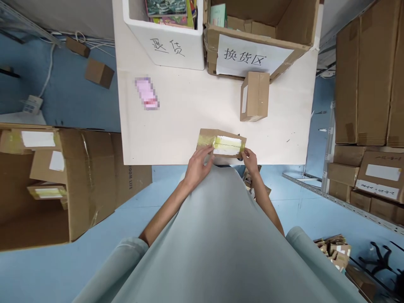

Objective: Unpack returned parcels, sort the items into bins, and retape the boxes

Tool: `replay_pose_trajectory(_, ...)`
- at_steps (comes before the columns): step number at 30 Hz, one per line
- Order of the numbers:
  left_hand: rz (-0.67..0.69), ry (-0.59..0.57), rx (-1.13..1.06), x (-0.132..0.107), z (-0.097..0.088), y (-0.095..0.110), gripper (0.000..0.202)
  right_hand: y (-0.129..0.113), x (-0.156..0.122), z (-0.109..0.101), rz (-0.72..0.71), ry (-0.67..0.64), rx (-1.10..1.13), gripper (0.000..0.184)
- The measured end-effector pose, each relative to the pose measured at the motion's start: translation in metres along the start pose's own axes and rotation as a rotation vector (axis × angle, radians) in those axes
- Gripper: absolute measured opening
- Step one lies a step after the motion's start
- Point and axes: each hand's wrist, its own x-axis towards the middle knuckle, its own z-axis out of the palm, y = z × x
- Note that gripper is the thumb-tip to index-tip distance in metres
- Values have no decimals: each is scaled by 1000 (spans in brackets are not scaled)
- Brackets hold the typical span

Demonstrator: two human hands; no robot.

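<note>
A small flat cardboard parcel (221,143) with yellow tape and a white label lies at the near edge of the white table (189,109). My left hand (198,165) grips its left near corner, fingers curled onto the cardboard. On the parcel's right near corner my right hand (250,160) is closed, with its fingers on the taped end. Both hands hold the parcel against the tabletop.
A second small carton (255,96) stands farther back on the table. Behind it are a white bin (170,44) and an open cardboard box (261,46), both with paper signs. A big open carton (63,181) is on the floor left; stacked boxes and shelving (366,126) are right.
</note>
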Motion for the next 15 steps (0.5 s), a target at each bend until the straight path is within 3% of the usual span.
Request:
replay_pose_trajectory(7, -74, 92, 110, 8, -5, -62, 67, -36, -10, 21, -116, -79, -18, 53)
replay_pose_trajectory(12, -112, 98, 152, 6, -10, -102, 63, -72, -27, 36, -196, -96, -236, 50)
replay_pose_trajectory(15, -178, 160, 180, 5, -21, -119, 60, -106, -46, 42, -339, -124, -321, 46)
